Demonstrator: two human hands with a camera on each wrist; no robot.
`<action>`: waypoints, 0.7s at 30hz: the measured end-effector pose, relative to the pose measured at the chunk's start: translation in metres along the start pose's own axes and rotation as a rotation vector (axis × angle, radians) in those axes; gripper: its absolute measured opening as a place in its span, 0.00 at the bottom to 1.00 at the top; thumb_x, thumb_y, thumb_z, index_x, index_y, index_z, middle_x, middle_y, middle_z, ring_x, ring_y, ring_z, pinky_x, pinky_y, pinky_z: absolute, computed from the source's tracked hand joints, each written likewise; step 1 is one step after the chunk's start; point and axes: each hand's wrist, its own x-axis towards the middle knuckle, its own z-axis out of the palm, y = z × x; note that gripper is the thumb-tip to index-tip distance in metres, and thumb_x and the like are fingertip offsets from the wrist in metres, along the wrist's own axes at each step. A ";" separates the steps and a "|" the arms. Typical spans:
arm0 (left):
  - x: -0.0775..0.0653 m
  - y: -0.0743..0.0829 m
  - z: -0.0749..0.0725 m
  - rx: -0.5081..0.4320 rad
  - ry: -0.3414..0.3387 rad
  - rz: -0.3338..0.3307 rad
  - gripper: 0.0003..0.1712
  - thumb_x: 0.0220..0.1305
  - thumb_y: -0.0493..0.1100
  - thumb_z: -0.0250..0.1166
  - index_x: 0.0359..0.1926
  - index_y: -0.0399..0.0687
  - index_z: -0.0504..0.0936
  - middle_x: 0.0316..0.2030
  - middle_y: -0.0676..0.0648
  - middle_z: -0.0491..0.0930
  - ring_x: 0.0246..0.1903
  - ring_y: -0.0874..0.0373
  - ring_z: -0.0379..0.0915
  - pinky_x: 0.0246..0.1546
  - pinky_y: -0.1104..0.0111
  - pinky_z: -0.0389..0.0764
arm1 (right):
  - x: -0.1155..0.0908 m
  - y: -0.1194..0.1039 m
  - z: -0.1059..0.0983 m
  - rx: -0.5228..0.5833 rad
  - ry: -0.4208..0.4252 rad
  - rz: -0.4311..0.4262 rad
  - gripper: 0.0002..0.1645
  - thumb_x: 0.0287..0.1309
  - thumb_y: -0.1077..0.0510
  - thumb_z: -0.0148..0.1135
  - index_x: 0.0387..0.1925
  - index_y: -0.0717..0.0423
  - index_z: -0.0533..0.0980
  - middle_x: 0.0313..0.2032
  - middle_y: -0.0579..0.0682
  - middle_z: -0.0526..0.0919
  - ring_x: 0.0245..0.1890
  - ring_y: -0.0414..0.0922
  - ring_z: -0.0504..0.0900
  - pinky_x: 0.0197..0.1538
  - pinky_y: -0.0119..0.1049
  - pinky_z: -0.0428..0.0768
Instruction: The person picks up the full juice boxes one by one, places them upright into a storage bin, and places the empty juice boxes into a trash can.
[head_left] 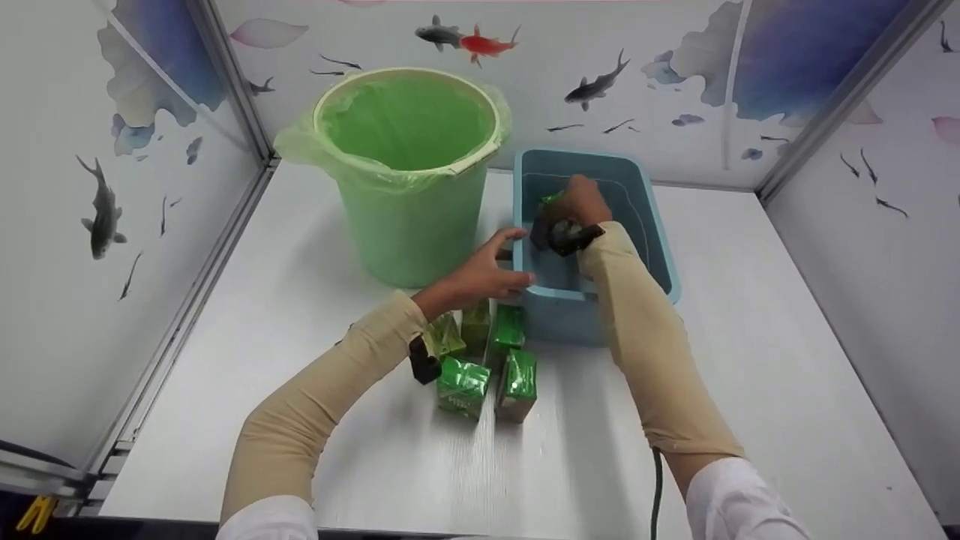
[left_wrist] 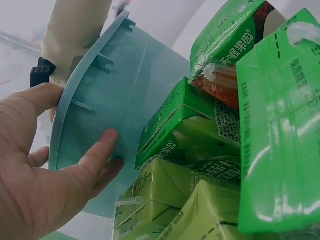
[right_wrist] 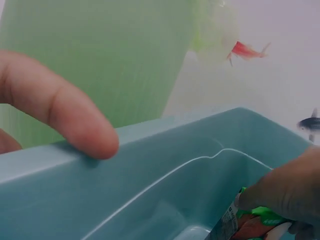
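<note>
My left hand point(head_left: 480, 279) holds the left rim of a blue plastic tub point(head_left: 566, 295). In the left wrist view, one digit of the left hand point(left_wrist: 55, 165) hooks over the rim while other fingers touch the outer wall. Down inside the tub, my right hand point(head_left: 581, 206) grips a small green drink carton point(head_left: 553, 197). The right wrist view shows this carton point(right_wrist: 255, 225) tilted beneath the right hand point(right_wrist: 285, 192), its lower part cut off by the frame. Several green drink cartons point(head_left: 463, 386) stand grouped on the table near the left wrist.
A pale green bin point(head_left: 412, 225) with a green liner bag point(head_left: 390, 184) stands left of the tub. White panels with painted fish point(head_left: 596, 86) enclose the white table point(head_left: 300, 450). A dark cable point(head_left: 658, 487) hangs by the right forearm.
</note>
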 end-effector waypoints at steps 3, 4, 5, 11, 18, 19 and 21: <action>-0.001 0.000 0.001 -0.013 0.003 -0.004 0.47 0.65 0.35 0.68 0.78 0.52 0.54 0.71 0.32 0.54 0.53 0.44 0.77 0.52 0.51 0.83 | 0.007 -0.005 -0.006 -0.087 0.032 -0.062 0.18 0.57 0.59 0.71 0.45 0.67 0.80 0.39 0.57 0.79 0.34 0.52 0.73 0.40 0.45 0.75; -0.001 0.000 0.001 -0.018 0.004 -0.009 0.47 0.65 0.34 0.68 0.78 0.52 0.54 0.71 0.32 0.54 0.53 0.44 0.76 0.53 0.50 0.82 | 0.012 -0.005 -0.006 -0.121 0.057 -0.084 0.18 0.59 0.57 0.69 0.44 0.67 0.78 0.38 0.57 0.78 0.34 0.51 0.73 0.40 0.44 0.75; -0.001 0.000 0.001 -0.020 0.005 -0.012 0.47 0.65 0.34 0.68 0.78 0.52 0.54 0.71 0.32 0.55 0.54 0.43 0.75 0.53 0.49 0.82 | 0.014 -0.008 -0.009 -0.140 0.065 -0.108 0.16 0.61 0.56 0.67 0.43 0.66 0.77 0.36 0.56 0.76 0.34 0.50 0.72 0.39 0.45 0.75; 0.000 0.001 0.002 -0.013 0.007 -0.014 0.47 0.65 0.35 0.68 0.78 0.53 0.54 0.70 0.31 0.55 0.57 0.43 0.73 0.54 0.49 0.81 | 0.021 -0.028 -0.025 -0.178 0.108 -0.217 0.16 0.63 0.53 0.63 0.33 0.62 0.70 0.31 0.52 0.68 0.28 0.47 0.65 0.33 0.41 0.67; -0.002 0.002 0.002 -0.023 0.003 -0.018 0.46 0.66 0.35 0.68 0.78 0.54 0.54 0.70 0.33 0.56 0.54 0.44 0.76 0.57 0.44 0.78 | 0.010 -0.053 -0.052 -0.165 0.191 -0.364 0.29 0.65 0.52 0.61 0.58 0.70 0.74 0.57 0.67 0.77 0.46 0.54 0.74 0.56 0.48 0.76; -0.002 0.002 0.002 -0.018 0.005 -0.017 0.46 0.66 0.35 0.68 0.78 0.54 0.54 0.70 0.33 0.56 0.53 0.44 0.76 0.57 0.45 0.78 | 0.007 -0.056 -0.057 -0.159 0.201 -0.379 0.30 0.65 0.51 0.62 0.60 0.70 0.74 0.58 0.67 0.77 0.50 0.56 0.75 0.59 0.50 0.76; -0.002 0.002 0.002 -0.012 0.011 -0.014 0.46 0.66 0.35 0.68 0.78 0.53 0.54 0.70 0.33 0.55 0.54 0.44 0.76 0.56 0.45 0.79 | -0.001 -0.062 -0.065 -0.143 0.219 -0.407 0.33 0.66 0.50 0.62 0.65 0.68 0.72 0.63 0.65 0.75 0.60 0.57 0.74 0.65 0.50 0.73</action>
